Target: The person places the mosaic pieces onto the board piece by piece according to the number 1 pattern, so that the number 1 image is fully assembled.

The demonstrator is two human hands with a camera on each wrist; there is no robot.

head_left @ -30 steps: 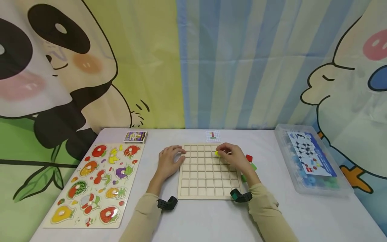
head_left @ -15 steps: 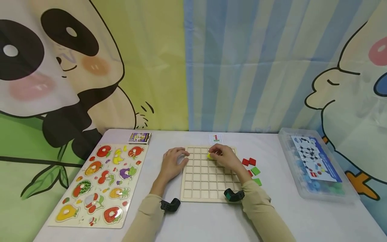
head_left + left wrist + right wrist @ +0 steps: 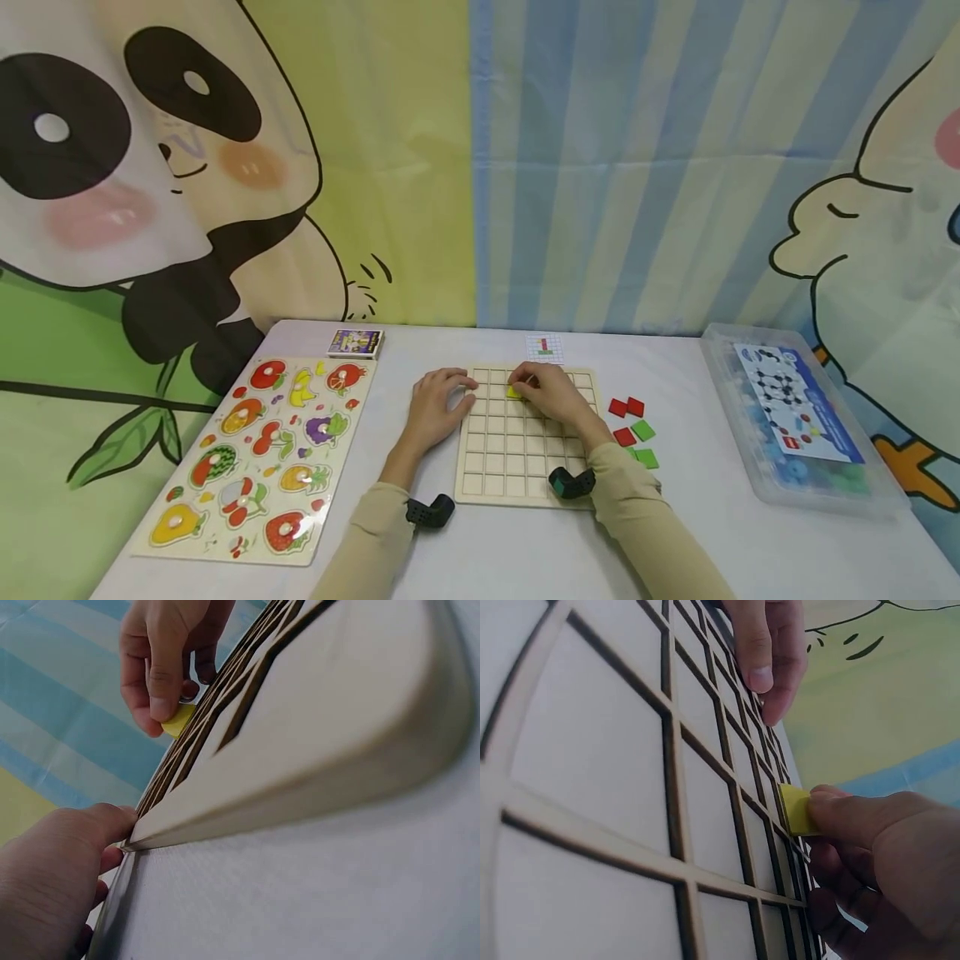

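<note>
A pale wooden grid board (image 3: 495,493) lies on the white table. My right hand (image 3: 553,392) pinches a yellow square tile (image 3: 513,392) between thumb and fingers over the upper part of the board. In the right wrist view the yellow tile (image 3: 796,811) stands tilted at the grid's dividers; whether its edge sits inside a cell I cannot tell. My left hand (image 3: 437,408) rests at the board's upper left edge, its fingers loosely bent and fingertips touching the rim. Seen from the left wrist, the left hand (image 3: 56,862) touches the board's edge.
Right of the board lie red tiles (image 3: 624,437) and green tiles (image 3: 643,430). A small pattern card (image 3: 544,348) is behind the board. A fruit puzzle (image 3: 255,467) and a small box (image 3: 356,342) stand at left. A clear plastic case (image 3: 806,417) stands at right.
My right hand has moved left over the board with the yellow tile, uncovering more red and green tiles. The left hand stays on the edge. The head view has shifted slightly.
</note>
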